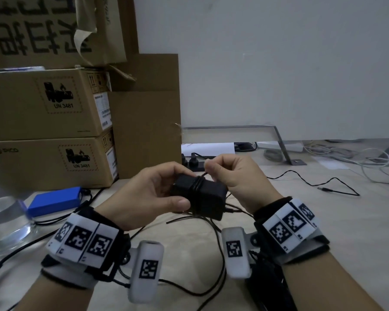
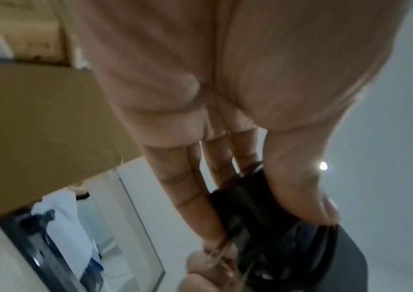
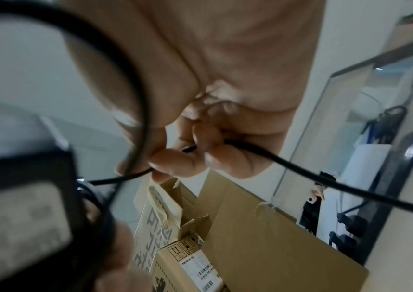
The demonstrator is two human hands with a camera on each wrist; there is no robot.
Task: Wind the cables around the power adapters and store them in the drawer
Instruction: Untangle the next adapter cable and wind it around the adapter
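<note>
A black power adapter (image 1: 200, 194) is held above the desk in the middle of the head view, with several turns of thin black cable (image 1: 198, 182) around its middle. My left hand (image 1: 153, 194) grips the adapter from the left, thumb on its near face. My right hand (image 1: 231, 173) pinches the cable just above the adapter's top edge. In the right wrist view the pinching fingertips (image 3: 175, 158) hold the cable (image 3: 300, 170), and the adapter (image 3: 25, 197) looms blurred at the left. The left wrist view shows my fingers (image 2: 195, 197) along the adapter (image 2: 275, 227). No drawer is in view.
Stacked cardboard boxes (image 1: 50, 131) fill the left. A blue pack (image 1: 54, 200) and a clear bottle (image 1: 7, 223) lie at the left. Loose black cable (image 1: 312, 182) with a barrel plug trails right. A power strip (image 1: 193, 162) and white cables (image 1: 368, 160) sit behind.
</note>
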